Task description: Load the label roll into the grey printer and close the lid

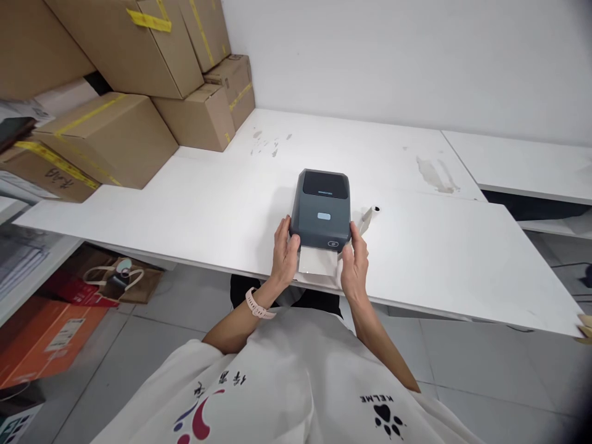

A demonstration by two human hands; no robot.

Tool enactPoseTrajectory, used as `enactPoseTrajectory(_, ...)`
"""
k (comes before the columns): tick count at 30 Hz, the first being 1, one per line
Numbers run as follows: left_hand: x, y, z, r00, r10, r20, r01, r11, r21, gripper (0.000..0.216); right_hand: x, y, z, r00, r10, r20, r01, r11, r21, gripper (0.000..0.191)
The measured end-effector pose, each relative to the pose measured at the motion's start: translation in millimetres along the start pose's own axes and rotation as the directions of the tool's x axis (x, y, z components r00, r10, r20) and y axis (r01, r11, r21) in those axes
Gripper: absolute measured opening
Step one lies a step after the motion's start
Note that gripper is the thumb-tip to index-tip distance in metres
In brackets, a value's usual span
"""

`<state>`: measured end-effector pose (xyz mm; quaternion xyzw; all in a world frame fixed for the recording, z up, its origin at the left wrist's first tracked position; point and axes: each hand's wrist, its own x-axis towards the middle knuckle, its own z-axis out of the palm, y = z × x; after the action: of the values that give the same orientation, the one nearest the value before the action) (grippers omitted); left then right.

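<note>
A dark grey label printer (322,213) stands on the white table close to its front edge. White label paper (318,261) sticks out of its front, towards me. My left hand (283,254) is closed on the printer's left front side, with the thumb at the front corner. On the opposite side my right hand (355,264) grips the right front corner in the same way. Just right of the printer lies a thin white roll (370,214) with a dark hole in its end.
Cardboard boxes (108,132) with yellow tape are stacked at the table's left end. A white wall (407,61) rises behind the table (222,203). On the floor at the left are an orange box (55,339) and a brown paper bag (143,285). Pale stains mark the tabletop.
</note>
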<state>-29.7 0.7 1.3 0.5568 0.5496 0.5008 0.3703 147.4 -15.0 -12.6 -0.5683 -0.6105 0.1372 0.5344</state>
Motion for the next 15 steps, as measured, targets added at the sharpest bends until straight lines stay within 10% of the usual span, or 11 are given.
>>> enactPoseTrajectory(8, 74.8, 31.7, -17.2, 0.983, 0.16, -0.094, -0.161, 0.987, -0.006, 0.048, 89.2, -16.5, -4.4, 0.984, -0.177, -0.017, 0.177, 0.984, 0.015, 0.065)
enactPoseTrajectory(15, 123.5, 32.1, -18.8, 0.944, -0.257, 0.206, 0.116, 0.846, 0.52, 0.058, 208.0, -26.0, 7.0, 0.981, -0.19, 0.047, 0.195, 0.966, -0.169, 0.073)
